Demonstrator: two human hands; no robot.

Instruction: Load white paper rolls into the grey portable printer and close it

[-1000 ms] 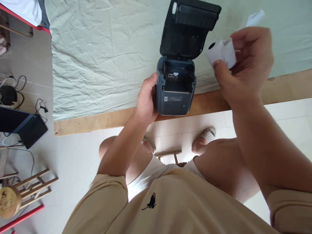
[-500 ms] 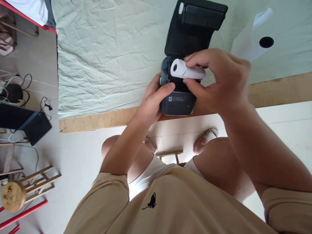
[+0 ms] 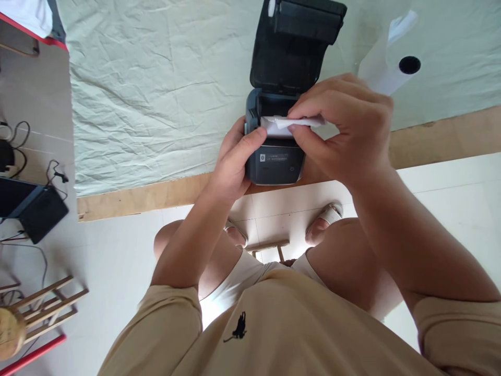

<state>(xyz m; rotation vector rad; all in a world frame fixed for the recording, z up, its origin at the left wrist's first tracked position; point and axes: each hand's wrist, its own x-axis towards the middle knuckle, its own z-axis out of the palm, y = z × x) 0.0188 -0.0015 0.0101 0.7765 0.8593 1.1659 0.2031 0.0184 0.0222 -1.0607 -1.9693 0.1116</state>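
Note:
A dark portable receipt printer (image 3: 274, 164) sits at the table's near edge with its black lid (image 3: 291, 47) swung up and back. My left hand (image 3: 237, 156) grips the printer's left side, its thumb resting on the rim of the paper bay. Inside the bay lies a small white paper roll (image 3: 276, 129), mostly hidden behind its loose end. My right hand (image 3: 344, 128) pinches that loose paper end between thumb and fingers, above the bay's right side. Past my right hand, a larger white paper roll (image 3: 385, 75) with a dark core lies on the cloth.
A pale green cloth (image 3: 156, 94) covers the table, whose bare wooden edge (image 3: 156, 194) runs along my side. On the floor at left are a black box-shaped device (image 3: 43, 214), cables, a wooden stool (image 3: 50, 308) and a red bar (image 3: 43, 355).
The small paper roll has gone from my right fingers down into the printer's bay. My right hand now pinches its loose end. The view has shifted slightly.

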